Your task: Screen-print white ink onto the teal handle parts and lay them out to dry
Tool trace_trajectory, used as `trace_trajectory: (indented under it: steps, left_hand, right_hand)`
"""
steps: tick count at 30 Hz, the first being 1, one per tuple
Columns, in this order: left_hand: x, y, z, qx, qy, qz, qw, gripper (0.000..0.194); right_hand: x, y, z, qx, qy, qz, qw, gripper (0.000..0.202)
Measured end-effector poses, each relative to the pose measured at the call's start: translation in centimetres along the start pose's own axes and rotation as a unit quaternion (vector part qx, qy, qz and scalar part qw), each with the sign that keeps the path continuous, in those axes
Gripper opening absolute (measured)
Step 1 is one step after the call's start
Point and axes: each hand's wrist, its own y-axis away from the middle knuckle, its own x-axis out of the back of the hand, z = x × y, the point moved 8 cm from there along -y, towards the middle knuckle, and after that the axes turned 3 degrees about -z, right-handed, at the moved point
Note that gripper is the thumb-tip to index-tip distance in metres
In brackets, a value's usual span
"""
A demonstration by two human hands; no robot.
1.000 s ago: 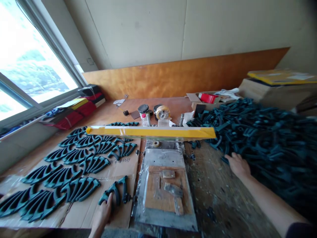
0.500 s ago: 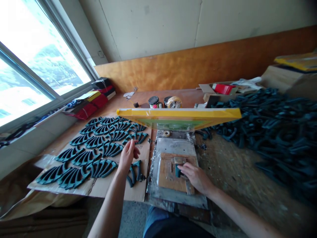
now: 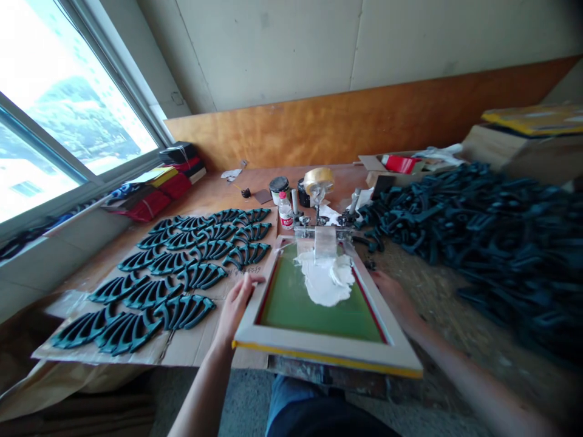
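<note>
A screen printing frame (image 3: 330, 351) with green mesh lies lowered over the work plate, a yellow strip along its near edge. White ink (image 3: 327, 282) is pooled on the mesh, and a flat squeegee (image 3: 325, 243) stands in it at the far end. My left hand (image 3: 237, 303) is at the frame's left side, its fingers closed on the edge. Beside the right edge, my right hand (image 3: 390, 292) is smeared by motion and its fingers cannot be made out. The wooden block beneath is hidden. Dark green curved parts (image 3: 130, 328) lie in rows left of my left hand.
A large heap of dark green parts (image 3: 437, 212) covers the right of the table. Behind the frame stand a bottle with a red cap (image 3: 285, 212), a dark-lidded jar (image 3: 279, 188) and a tape roll (image 3: 319, 179). Cardboard (image 3: 218, 346) underlies the rows.
The screen printing frame has swung down from its raised position over the wooden block. My right hand has left the dark green part on that block and moved to the frame's right side.
</note>
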Motion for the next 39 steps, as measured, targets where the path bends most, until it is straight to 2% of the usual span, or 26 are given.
trace_trajectory:
  steps: [2, 4, 5, 6, 8, 10, 11, 13, 15, 17, 20, 23, 25, 28, 31, 32, 34, 36, 39]
  left_hand:
    - [-0.4, 0.9, -5.0, 0.06, -0.025, -0.031, 0.997, 0.066]
    - [-0.8, 1.0, -9.0, 0.084, -0.04, -0.034, 0.995, 0.078]
    - [-1.0, 0.8, -10.6, 0.087, -0.054, -0.031, 0.994, 0.08]
    - [-1.1, 0.5, -11.8, 0.088, -0.073, -0.025, 0.993, 0.078]
    - [-1.3, 0.1, -13.2, 0.091, -0.108, -0.022, 0.99, 0.07]
    - [-1.3, -0.2, -13.7, 0.098, -0.13, -0.025, 0.986, 0.062]
    - [-1.3, -0.2, -13.7, 0.1, -0.138, -0.026, 0.985, 0.06]
    - [-1.1, -0.2, -13.6, 0.1, -0.153, -0.028, 0.983, 0.056]
    - [-1.1, -0.2, -13.5, 0.093, -0.167, -0.033, 0.981, 0.055]
    - [-1.2, -0.3, -13.6, 0.084, -0.177, -0.039, 0.98, 0.055]
    - [-1.1, -0.4, -13.7, 0.079, -0.183, -0.04, 0.979, 0.055]
    - [-1.1, -0.3, -13.5, 0.083, -0.166, -0.037, 0.982, 0.056]
    - [-1.2, -0.2, -13.4, 0.09, -0.149, -0.036, 0.984, 0.057]
    - [-1.3, -0.1, -13.3, 0.101, -0.137, -0.034, 0.985, 0.06]
    - [-1.3, -0.1, -13.0, 0.106, -0.126, -0.039, 0.986, 0.063]
    - [-1.3, -0.1, -12.6, 0.107, -0.119, -0.044, 0.986, 0.064]
    - [-1.1, 0.0, -11.5, 0.115, -0.101, -0.058, 0.987, 0.071]
    - [-0.8, 0.1, -9.3, 0.116, -0.081, -0.066, 0.988, 0.077]
    - [-0.2, 0.1, -4.0, 0.079, -0.058, -0.049, 0.994, 0.065]
  right_hand:
    - [2.7, -2.1, 0.3, -0.018, -0.013, 0.062, 0.998, 0.035]
    - [4.1, -4.8, -1.5, 0.001, -0.012, 0.096, 0.995, 0.05]
    - [4.1, -6.1, -3.0, 0.019, 0.002, 0.089, 0.996, 0.057]
    - [3.4, -7.2, -4.6, 0.035, 0.022, 0.061, 0.997, 0.057]
    - [1.2, -8.3, -7.0, 0.049, 0.054, -0.021, 0.997, 0.037]
    - [-1.1, -7.5, -8.5, 0.062, 0.065, -0.082, 0.993, 0.013]
    - [-1.8, -6.5, -9.0, 0.078, 0.064, -0.094, 0.99, 0.004]
    - [-2.3, -3.9, -9.9, 0.146, 0.055, -0.093, 0.983, 0.01]
    - [-2.0, -1.2, -10.6, 0.241, 0.035, -0.097, 0.965, 0.018]
    - [-1.4, 0.3, -10.7, 0.308, 0.009, -0.12, 0.944, 0.02]
    - [-0.8, -0.4, -10.3, 0.31, -0.025, -0.154, 0.938, 0.013]
    - [-0.7, -1.5, -10.0, 0.265, -0.033, -0.092, 0.959, 0.013]
    - [-1.0, -0.6, -10.4, 0.275, -0.031, -0.043, 0.96, 0.019]
    - [-1.4, 1.0, -10.8, 0.313, -0.041, -0.052, 0.948, 0.017]
    - [-0.6, -1.0, -10.1, 0.273, -0.054, -0.082, 0.957, 0.006]
    - [-0.1, -2.5, -9.8, 0.244, -0.054, -0.079, 0.965, 0.01]
    - [1.2, -6.0, -9.0, 0.178, -0.037, -0.063, 0.981, 0.034]
    - [2.8, -9.1, -8.1, 0.122, 0.002, -0.038, 0.992, 0.052]
    - [6.2, -11.3, -5.4, 0.067, 0.017, 0.037, 0.997, 0.053]
